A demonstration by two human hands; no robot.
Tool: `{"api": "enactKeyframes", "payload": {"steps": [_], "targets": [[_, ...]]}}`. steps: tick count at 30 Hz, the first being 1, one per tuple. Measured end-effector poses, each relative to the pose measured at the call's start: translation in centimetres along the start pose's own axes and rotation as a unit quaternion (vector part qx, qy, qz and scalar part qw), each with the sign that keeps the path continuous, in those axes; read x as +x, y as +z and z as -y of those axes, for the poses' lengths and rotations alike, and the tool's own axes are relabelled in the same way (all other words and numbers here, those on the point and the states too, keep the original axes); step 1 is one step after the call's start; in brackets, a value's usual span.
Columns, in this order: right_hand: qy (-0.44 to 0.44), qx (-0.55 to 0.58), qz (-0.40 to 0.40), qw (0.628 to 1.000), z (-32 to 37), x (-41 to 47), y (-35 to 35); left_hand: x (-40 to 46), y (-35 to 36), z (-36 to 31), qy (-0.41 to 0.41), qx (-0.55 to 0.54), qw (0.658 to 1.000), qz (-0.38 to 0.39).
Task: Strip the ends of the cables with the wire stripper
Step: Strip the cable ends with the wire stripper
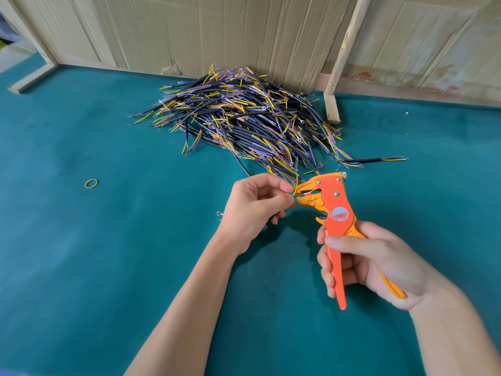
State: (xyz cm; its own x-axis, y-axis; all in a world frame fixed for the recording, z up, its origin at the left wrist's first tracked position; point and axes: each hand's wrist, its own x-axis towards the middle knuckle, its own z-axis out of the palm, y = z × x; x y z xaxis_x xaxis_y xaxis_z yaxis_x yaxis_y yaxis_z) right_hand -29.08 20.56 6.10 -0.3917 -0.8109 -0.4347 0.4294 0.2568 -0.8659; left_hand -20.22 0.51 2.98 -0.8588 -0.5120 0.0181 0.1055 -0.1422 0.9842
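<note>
My right hand grips the handles of an orange and yellow wire stripper, jaws pointing left. My left hand pinches a short cable by its thin coloured wires and holds their ends in the stripper's jaws. Most of that cable is hidden inside my left hand. A big pile of black cables with yellow, blue and brown wire ends lies on the green table behind my hands.
A cardboard wall with a wooden strut stands behind the pile. One loose cable lies right of the pile. A yellow rubber band lies at the left, and a small ring terminal sits by my left wrist.
</note>
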Motion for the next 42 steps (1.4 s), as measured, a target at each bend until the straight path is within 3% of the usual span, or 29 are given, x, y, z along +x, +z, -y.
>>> {"api": "enactKeyframes", "payload": {"steps": [26, 33, 36, 42], "targets": [[-0.026, -0.003, -0.061, 0.998, -0.8, 0.2, 0.5, -0.1, 0.0, -0.2, -0.009, 0.018, 1.000, 0.014], [-0.024, 0.065, 0.004, 0.998, -0.6, -0.1, -0.2, -0.1, 0.1, -0.2, -0.018, -0.002, 1.000, -0.001], [-0.047, 0.103, -0.003, 0.994, -0.8, -0.1, -0.7, -0.1, 0.3, -0.1, -0.026, 0.017, 0.999, -0.014], [-0.034, 0.051, 0.016, 0.998, -0.8, -0.1, -0.7, 0.0, 0.5, -0.1, -0.025, 0.046, 0.998, -0.022]]}}
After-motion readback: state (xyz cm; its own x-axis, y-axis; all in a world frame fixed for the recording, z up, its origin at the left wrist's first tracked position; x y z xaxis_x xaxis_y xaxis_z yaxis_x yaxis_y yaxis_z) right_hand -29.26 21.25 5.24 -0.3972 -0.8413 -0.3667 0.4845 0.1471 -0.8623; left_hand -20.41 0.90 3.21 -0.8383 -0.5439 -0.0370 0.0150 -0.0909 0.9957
